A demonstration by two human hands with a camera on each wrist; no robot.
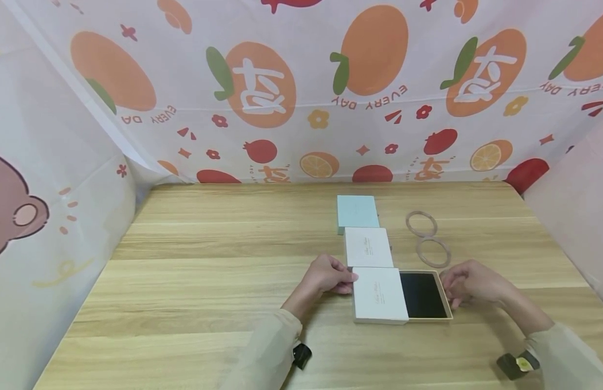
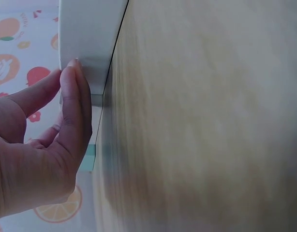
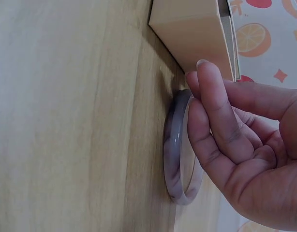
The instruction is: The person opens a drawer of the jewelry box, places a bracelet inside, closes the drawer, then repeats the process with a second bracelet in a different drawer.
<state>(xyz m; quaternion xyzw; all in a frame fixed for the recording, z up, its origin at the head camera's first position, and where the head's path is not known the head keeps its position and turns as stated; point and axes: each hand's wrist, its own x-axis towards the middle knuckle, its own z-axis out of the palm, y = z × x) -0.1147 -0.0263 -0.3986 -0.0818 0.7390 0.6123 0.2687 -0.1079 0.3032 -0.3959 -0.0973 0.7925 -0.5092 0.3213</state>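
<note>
A white slide-out box (image 1: 379, 295) lies nearest me on the table, its drawer (image 1: 425, 295) drawn partway out to the right, showing a dark lining. My left hand (image 1: 331, 275) holds the box's left end; in the left wrist view the thumb is at the top edge and the fingers (image 2: 73, 96) lie against the end face. At the drawer's outer end, my right hand (image 1: 472, 281) has its thumb and fingers pinched together; what lies between the fingertips is hidden. Beyond the right hand are two pale purplish bangles, a nearer one (image 1: 446, 264) and a farther one (image 1: 421, 213).
Directly behind the near box stands a second white box (image 1: 368, 247), and behind that a light blue box (image 1: 357, 211). They form a row on the wooden table (image 1: 209, 281). A fruit-printed curtain (image 1: 311, 70) hangs along the far edge.
</note>
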